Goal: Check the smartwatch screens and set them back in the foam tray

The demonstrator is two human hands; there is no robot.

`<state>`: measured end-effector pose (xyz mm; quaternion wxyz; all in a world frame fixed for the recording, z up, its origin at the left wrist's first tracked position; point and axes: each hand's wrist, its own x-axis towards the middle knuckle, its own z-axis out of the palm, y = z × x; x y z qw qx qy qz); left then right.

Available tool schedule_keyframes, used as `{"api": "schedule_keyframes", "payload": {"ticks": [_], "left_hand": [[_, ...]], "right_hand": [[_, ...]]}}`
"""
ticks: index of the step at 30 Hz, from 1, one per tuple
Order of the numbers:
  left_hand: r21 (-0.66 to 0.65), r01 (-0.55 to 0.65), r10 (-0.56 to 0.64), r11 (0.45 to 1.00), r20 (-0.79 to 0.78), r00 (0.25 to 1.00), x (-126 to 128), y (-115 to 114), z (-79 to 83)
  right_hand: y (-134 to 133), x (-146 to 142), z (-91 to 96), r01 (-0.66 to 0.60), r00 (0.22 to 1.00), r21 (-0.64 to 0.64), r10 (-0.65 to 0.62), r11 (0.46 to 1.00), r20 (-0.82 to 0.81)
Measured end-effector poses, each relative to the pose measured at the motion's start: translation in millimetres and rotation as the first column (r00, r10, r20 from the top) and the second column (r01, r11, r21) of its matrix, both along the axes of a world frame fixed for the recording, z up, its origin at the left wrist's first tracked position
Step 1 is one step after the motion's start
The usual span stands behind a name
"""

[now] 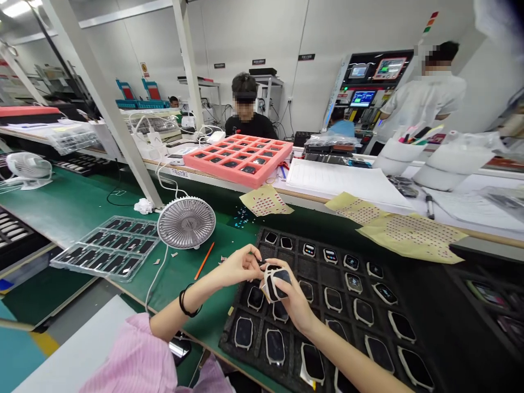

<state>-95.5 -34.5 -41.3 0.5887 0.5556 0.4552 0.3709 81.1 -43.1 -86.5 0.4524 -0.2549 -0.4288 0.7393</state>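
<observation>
My right hand [298, 303] is closed around a smartwatch [270, 285] with a pale frame, its thumb lying across the dark face. Beside it, my left hand [241, 266] has its fingers pinched together at the watch's upper edge. A small dark bit shows at those fingertips, too small to name. Both hands are above a black foam tray [307, 267] whose compartments hold several more watches. Some of their screens are lit, such as the watch [309, 250] in the back row; others are dark.
A small white fan [186, 222] stands left of my hands. An orange stick [204, 261] and a clear plastic tray [88, 270] of dark flat parts lie nearby. On the shelf sit a pink foam tray [256, 180] and yellow dotted sheets [409, 234]. A person [249, 123] sits opposite.
</observation>
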Motion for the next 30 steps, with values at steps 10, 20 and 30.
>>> {"api": "schedule_keyframes", "payload": {"ticks": [10,20,30], "left_hand": [[-0.133,-0.263,0.271,0.956,0.043,0.962,10.4,3.8,-18.2],[-0.064,-0.144,0.139,0.988,-0.069,0.988,10.4,7.6,-14.7],[-0.164,-0.170,0.179,0.972,0.043,0.983,15.0,14.9,-33.2]], "right_hand": [[7.3,-7.0,4.9,0.001,0.978,-0.190,-0.040,0.982,-0.203],[2.4,-6.5,-3.8,0.118,0.991,-0.124,-0.124,0.985,-0.047],[17.6,-2.7,1.4,-0.109,0.930,-0.525,-0.099,0.844,-0.353]]}}
